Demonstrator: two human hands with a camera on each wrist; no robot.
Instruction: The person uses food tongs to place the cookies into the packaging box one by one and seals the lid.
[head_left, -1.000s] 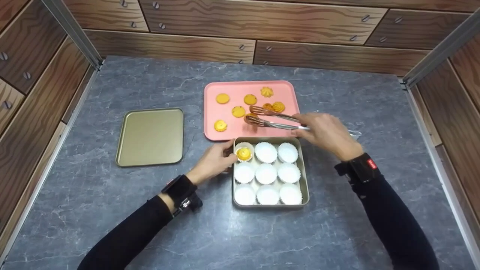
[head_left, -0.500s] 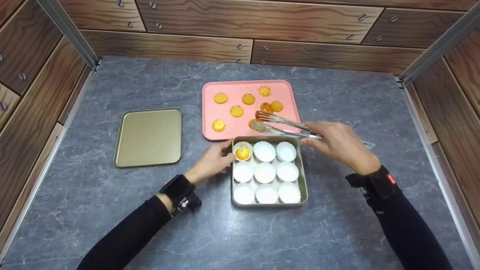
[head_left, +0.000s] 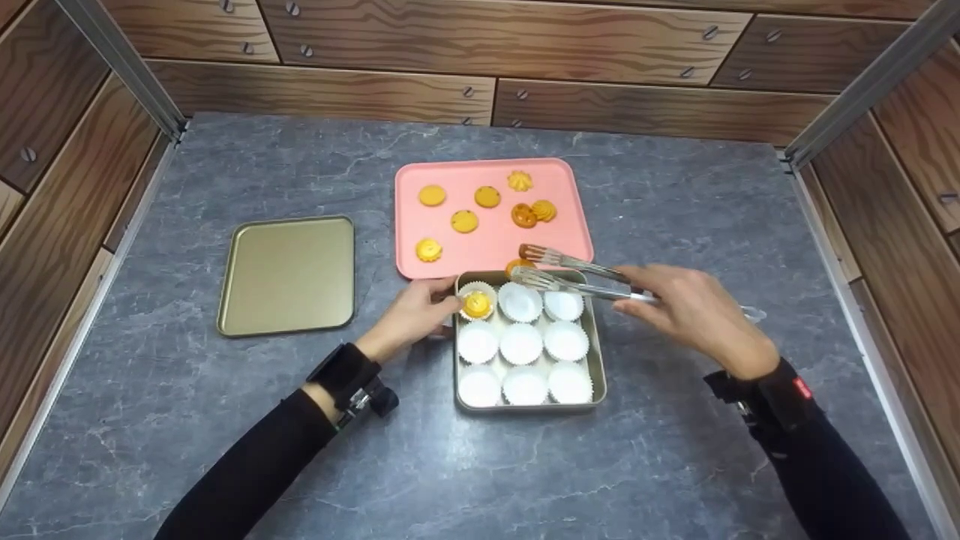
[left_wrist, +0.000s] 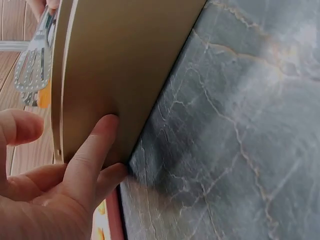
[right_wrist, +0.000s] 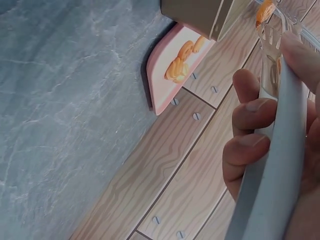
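Currently, right hand point(head_left: 697, 309) clamped around the tongs point(head_left: 600, 291), fingers curled; orange cookie point(head_left: 517, 266) between the tips, near the far rim of the tin point(head_left: 598, 375). Left hand point(head_left: 411, 315): fingers extended against the tin's outer wall, thumb apart from them.

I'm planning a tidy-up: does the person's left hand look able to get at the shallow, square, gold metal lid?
Probably yes: the left hand touches the deep gold metal tin, but only grey marbled tabletop appears to lie between that hand and the lid.
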